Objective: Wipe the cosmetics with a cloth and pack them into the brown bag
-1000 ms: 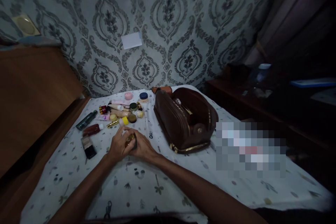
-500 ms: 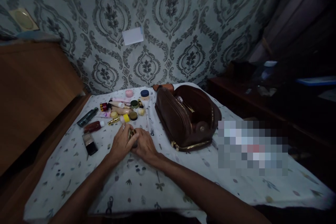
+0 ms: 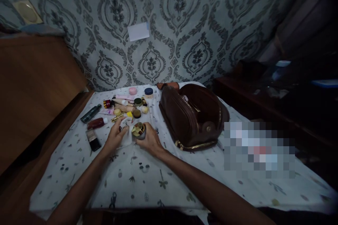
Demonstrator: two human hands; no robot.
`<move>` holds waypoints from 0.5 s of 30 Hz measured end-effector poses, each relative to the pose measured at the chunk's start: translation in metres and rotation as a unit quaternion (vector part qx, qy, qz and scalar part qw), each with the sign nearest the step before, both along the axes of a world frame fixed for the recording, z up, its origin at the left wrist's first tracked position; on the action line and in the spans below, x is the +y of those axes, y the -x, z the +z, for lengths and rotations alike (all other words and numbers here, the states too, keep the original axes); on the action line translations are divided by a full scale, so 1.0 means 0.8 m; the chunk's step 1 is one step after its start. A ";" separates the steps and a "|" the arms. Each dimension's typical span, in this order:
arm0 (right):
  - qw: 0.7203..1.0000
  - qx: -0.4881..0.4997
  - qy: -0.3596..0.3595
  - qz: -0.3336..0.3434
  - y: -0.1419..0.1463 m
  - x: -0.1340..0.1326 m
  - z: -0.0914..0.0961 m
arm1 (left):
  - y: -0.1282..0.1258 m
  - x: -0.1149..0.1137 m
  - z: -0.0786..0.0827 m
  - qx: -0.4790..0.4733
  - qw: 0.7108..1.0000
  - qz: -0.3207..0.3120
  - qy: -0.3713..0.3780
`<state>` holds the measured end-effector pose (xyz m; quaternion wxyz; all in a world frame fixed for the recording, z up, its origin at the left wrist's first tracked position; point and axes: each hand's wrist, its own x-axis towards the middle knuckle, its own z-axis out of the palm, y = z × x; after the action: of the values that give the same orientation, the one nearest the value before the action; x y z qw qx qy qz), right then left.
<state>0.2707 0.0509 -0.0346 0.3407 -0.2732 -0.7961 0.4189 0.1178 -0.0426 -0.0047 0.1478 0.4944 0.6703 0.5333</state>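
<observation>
My right hand (image 3: 151,141) is wrapped round a small gold-topped bottle (image 3: 139,130) with a greyish body, held over the cloth and tilted so its shiny top shows. Just left of it, my left hand (image 3: 115,136) is closed on a crumpled white wipe (image 3: 126,123). The wipe and the bottle look slightly apart. Close beyond the left hand lie a gold tube (image 3: 117,117) and an olive-lidded jar (image 3: 136,113). A flat brush (image 3: 93,140) with a dark handle rests left of that hand.
Several tubes and jars cluster at the back, among them a blue-lidded jar (image 3: 148,93) and a dark red bottle (image 3: 96,123). A brown cosmetic bag (image 3: 178,119) stands unzipped on the right. The patterned tablecloth (image 3: 126,186) spreads below; a wooden cabinet (image 3: 39,88) borders the left.
My hands, together around the bottle before, are now apart. The white wipe shows in my left hand, and the bottle's gold top is more visible in my right. The view has shifted slightly.
</observation>
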 end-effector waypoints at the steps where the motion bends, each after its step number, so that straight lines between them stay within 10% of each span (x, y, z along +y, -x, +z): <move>1: 1.000 -0.002 -0.003 0.001 -0.001 0.000 0.000 | -0.002 0.000 0.001 0.035 0.999 0.001 -0.006; 10: 0.994 0.000 -0.113 0.014 0.002 0.001 -0.019 | -0.036 -0.003 0.008 0.336 0.917 -0.214 -0.023; 15: 0.985 -0.047 -0.162 0.029 0.004 -0.006 -0.022 | -0.040 0.005 0.001 0.380 0.914 -0.141 0.015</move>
<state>0.2675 0.0459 -0.0519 0.3305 -0.2111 -0.8759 0.2811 0.1499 -0.0383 -0.0035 -0.0364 0.7469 0.6072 0.2687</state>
